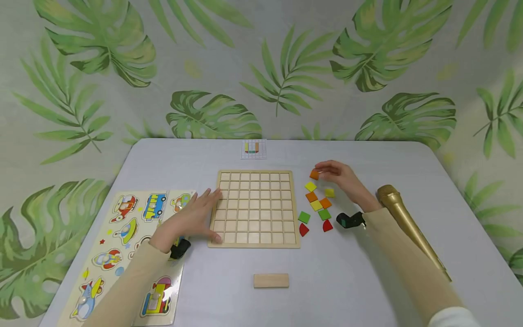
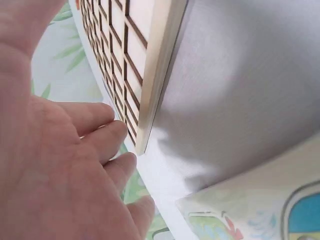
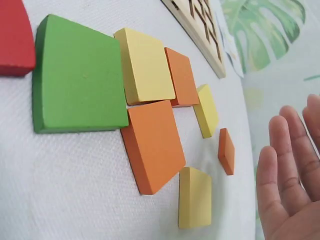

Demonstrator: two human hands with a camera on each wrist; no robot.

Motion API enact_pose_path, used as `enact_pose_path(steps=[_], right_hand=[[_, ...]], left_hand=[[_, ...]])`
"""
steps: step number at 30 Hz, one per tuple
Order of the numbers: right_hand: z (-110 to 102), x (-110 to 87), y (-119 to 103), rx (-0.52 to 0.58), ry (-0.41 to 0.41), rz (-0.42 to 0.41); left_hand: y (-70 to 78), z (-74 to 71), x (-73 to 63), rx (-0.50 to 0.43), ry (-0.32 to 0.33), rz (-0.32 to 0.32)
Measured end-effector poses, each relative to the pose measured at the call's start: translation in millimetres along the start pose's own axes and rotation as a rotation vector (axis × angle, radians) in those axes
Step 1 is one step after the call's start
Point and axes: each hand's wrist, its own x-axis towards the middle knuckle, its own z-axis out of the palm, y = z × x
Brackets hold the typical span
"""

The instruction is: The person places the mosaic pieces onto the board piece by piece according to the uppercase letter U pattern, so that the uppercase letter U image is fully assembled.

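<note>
A wooden grid board (image 1: 255,245) lies mid-table. My left hand (image 1: 189,218) is at its left edge, thumb and fingers spread, fingertips right at the rim. In the left wrist view the palm and extended fingers show beside the board's frame (image 2: 157,75). My right hand (image 1: 343,181) hovers right of the board by the farthest orange block (image 1: 314,174). From the right wrist, its fingers (image 3: 287,160) look extended, and that orange block (image 3: 226,151) stands apart from them on the cloth. Nearer lie yellow blocks (image 1: 316,205), orange blocks (image 1: 312,196), green squares (image 1: 303,217) and red quarter-rounds (image 1: 328,225).
A small pattern card (image 1: 254,149) lies behind the board. A vehicle puzzle board (image 1: 102,268) lies at the left, partly under my left forearm. In front is a plain wooden bar (image 1: 271,280). A gold microphone (image 1: 412,229) lies at the right beside my forearm.
</note>
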Motion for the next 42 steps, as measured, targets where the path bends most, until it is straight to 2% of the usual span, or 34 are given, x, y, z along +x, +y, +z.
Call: enact_pose_path(steps=[6,10,16,30,38,42], right_hand=[[2.3,5.2,6.7,0.025,-0.023,0.047],[5.2,8.7,9.2,0.013,-0.034,0.070],[13.0,11.6,8.9,-0.072,-0.042,0.068],[24.6,15.5,11.1,-0.338,0.019,0.051],[25.7,15.1,10.8,-0.394,0.039,0.058],[20.6,13.2,11.0,-0.378,0.033,0.060]], left_hand=[[0.0,7.2,-4.6,0.067,-0.038,-0.022],[0.5,9.8,-6.4,0.083,-0.030,-0.027],[2.7,11.0,-7.8,0.102,-0.003,-0.026],[2.7,11.8,-8.6,0.062,-0.018,-0.061],[2.5,12.0,-8.6,0.059,-0.027,-0.061],[3.1,12.4,-6.8,0.060,-0.035,-0.061]])
